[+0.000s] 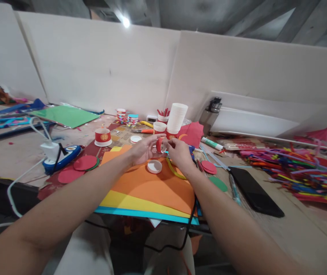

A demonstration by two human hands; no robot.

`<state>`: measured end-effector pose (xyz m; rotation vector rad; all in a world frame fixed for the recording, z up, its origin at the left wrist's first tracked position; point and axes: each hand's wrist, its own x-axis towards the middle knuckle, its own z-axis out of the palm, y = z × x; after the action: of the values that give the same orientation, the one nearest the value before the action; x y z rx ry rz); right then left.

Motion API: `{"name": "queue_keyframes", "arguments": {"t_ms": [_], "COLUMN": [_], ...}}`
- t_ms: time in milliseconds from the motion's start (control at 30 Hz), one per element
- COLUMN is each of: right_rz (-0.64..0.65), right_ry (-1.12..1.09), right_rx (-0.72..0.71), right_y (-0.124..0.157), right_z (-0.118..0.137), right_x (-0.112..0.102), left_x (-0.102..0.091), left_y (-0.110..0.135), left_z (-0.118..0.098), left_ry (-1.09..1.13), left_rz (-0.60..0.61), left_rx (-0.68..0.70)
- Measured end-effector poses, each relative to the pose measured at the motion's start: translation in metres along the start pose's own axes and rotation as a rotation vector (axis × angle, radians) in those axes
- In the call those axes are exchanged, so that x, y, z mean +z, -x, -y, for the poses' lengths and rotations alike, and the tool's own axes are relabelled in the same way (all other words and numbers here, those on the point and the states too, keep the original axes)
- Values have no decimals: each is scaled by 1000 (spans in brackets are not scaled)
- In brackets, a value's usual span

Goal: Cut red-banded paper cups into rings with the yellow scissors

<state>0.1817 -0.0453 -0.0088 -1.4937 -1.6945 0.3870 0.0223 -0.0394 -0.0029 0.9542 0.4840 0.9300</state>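
Your left hand [144, 150] and right hand [179, 154] hold a red-and-white piece [159, 145]; a white disc [154, 166] lies just nearer you than your grip.

The held paper piece [158, 145] is red and white, and the leftmost cup [98, 136] is red — with a round gold emblem [104, 137] and a white rim [103, 144]. The layered sheets [152, 189] are orange, yellow and bright blue; the paper discs [85, 162] are red or green. The phone [255, 190] is black, the pipe cleaners [301, 168] multicoloured.
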Motion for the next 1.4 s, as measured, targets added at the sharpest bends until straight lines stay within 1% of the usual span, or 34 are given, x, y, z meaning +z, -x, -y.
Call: {"name": "queue_keyframes", "arguments": {"t_ms": [67, 133, 233, 300, 400, 467, 567, 633, 700, 767, 800, 833, 900, 1000, 1033, 1067, 1100, 1233, 1300, 1400], "right_rz": [20, 51, 117, 165, 197, 214, 218, 186, 115, 105, 122, 167, 307, 542, 597, 626, 633, 586, 567, 530], "right_ry": [-6, -10, -25, -22, -11, -16, -53, -36, 134, 354, 460, 572, 747, 886, 896, 892, 879, 823, 832, 846], "right_rx": [41, 75, 118, 128, 101, 51, -10, -20, -44, -65, -60, -41, -21, 3, 0, -7, -22, -87, -82, -83], "right_y": [-3, -5, -6, -4, 0, 2, 2, 0, -3, -4, -3, -2, 2, 10, 12, 13, 14, 14, 14, 14], "right_z": [-1, -3, -5, -3, 2, 6, 11, 13, 14, 13, 12, 10, 5, -1, -2, -4, -6, -10, -11, -12], "right_x": [-1, -2, -2, -1, 1, 1, -4, -14, -28, -44, -51, -57, -64, -62, -60, -56, -53, -42, -41, -45], "left_x": [-3, -8, -14, -15, -14, -13, -14, -18, -23, -30, -33, -36, -41, -46, -47, -47, -47, -44, -42, -41], "left_y": [-1, -4, -8, -9, -9, -10, -12, -14, -15, -16, -17, -17, -18, -21, -21, -22, -22, -20, -18, -18], "left_z": [0, 1, 7, 10, 12, 10, 5, 0, -6, -12, -14, -16, -17, -17, -16, -16, -16, -18, -19, -20], "left_ry": [-25, -93, -253, -357, -466, -482, -418, -344, -272, -213, -193, -178, -155, -123, -117, -115, -115, -124, -109, -53], "left_rz": [-12, -68, -165, -189, -201, -206, -248, -305, -346, -367, -379, -393, -420, -439, -440, -438, -437, -413, -401, -408], "left_rx": [0, 31, 115, 182, 258, 289, 314, 316, 314, 314, 318, 322, 331, 342, 346, 348, 349, 360, 371, 366]}}
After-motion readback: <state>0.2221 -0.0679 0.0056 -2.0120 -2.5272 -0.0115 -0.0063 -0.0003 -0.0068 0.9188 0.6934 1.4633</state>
